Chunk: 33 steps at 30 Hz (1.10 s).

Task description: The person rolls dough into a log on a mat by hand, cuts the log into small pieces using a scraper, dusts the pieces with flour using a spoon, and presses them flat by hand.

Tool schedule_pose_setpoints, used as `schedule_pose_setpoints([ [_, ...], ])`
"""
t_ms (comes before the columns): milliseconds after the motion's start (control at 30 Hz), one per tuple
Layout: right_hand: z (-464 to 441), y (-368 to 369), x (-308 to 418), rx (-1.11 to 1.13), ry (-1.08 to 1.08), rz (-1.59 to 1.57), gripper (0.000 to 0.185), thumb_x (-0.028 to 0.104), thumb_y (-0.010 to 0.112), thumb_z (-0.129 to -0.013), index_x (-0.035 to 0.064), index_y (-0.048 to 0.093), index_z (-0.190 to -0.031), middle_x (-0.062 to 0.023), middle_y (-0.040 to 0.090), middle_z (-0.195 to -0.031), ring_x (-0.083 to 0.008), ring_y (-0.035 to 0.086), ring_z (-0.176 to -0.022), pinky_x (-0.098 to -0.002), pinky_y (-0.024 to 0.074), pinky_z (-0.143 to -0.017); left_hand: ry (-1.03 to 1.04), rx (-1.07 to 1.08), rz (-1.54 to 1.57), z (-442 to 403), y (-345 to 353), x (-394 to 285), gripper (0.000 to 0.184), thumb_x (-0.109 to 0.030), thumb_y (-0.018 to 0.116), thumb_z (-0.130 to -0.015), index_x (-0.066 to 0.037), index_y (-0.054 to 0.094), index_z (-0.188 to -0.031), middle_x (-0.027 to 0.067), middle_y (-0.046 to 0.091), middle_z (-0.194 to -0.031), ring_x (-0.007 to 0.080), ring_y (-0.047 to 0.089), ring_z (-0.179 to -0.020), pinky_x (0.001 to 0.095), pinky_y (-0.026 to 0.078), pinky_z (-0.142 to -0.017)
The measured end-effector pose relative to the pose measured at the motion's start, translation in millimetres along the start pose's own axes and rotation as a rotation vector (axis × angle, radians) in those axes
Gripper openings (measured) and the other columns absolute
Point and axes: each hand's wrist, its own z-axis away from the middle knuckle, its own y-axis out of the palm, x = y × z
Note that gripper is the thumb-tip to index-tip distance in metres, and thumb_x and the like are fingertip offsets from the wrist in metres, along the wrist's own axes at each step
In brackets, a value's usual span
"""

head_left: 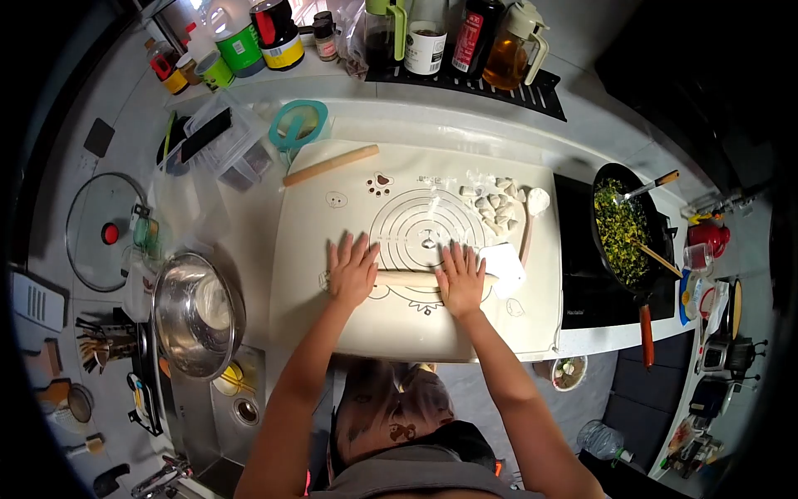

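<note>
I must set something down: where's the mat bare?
On the cream rectangular mat, bare: left side, below the slim wooden stick; front strip, below the pale wooden rolling pin. Crowded right: small whitish dough pieces and flat white sheet.

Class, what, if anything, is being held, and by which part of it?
A rolling pin, under open hands rather than gripped: left hand near one end, right hand near the other.

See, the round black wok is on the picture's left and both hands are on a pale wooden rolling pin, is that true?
Not quite: the head view shows the round black wok on the picture's right. The left hand and right hand are indeed on a pale wooden rolling pin.
</note>
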Motion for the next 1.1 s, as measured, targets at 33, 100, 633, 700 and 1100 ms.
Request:
schedule_pose_setpoints([
  [33, 11, -4, 0, 0.019, -0.028, 0.002, 0.055, 0.042, 0.036, -0.097, 0.0178, 0.033, -0.146, -0.0083, 0.028, -0.153, -0.0367, 0.024, -0.139, -0.0587, 0.0125, -0.112, -0.004, 0.029, -0.007, 16, -3, -5, 0.046, -0.030, 0.053, -0.091, -0.015, 0.051, -0.134, 0.0068, 0.045, -0.141, 0.0314, 0.034, -0.133, 0.0561, 0.020, -0.110],
  [100, 35, -17, 2, 0.037, -0.084, -0.022, 0.054, 0.039, 0.041, -0.096, 0.0150, 0.036, -0.144, -0.0114, 0.032, -0.151, -0.0401, 0.027, -0.137, -0.0604, 0.0161, -0.110, -0.157, 0.007, -0.041, 42, -12, -30, 0.046, -0.028, 0.051, -0.092, -0.012, 0.048, -0.135, 0.0096, 0.044, -0.141, 0.0314, 0.034, -0.133, 0.0553, 0.021, -0.110],
  [633, -15, -8, 31, 0.155, -0.089, -0.381, 0.079, 0.057, 0.030, -0.095, 0.0007, 0.017, -0.149, -0.0156, 0.021, -0.155, -0.0269, 0.018, -0.144, -0.0524, 0.0061, -0.114, 0.052, 0.304, 0.063, -34, 45, -97, 0.065, -0.038, 0.041, -0.091, -0.005, 0.030, -0.146, 0.0136, 0.018, -0.156, 0.0290, 0.015, -0.144, 0.0517, 0.011, -0.115],
  [700, -49, -5, 31, 0.181, 0.001, -0.338, 0.078, 0.057, 0.023, -0.095, 0.0009, 0.016, -0.149, -0.0159, 0.018, -0.156, -0.0296, 0.015, -0.144, -0.0533, 0.0033, -0.114, 0.033, 0.423, 0.032, -73, 38, -88, 0.067, -0.039, 0.035, -0.094, -0.003, 0.022, -0.148, 0.0153, 0.012, -0.157, 0.0294, 0.007, -0.146, 0.0501, 0.005, -0.116],
  [1100, -103, 15, 18, -0.045, -0.005, -0.074, 0.056, 0.040, 0.030, -0.097, 0.0158, 0.029, -0.148, -0.0073, 0.021, -0.156, -0.0292, 0.016, -0.144, -0.0543, 0.0074, -0.115, -0.135, 0.113, -0.057, -127, 60, -55, 0.066, -0.039, 0.039, -0.095, 0.000, 0.026, -0.146, 0.0142, 0.020, -0.155, 0.0288, 0.014, -0.144, 0.0497, 0.007, -0.116],
])
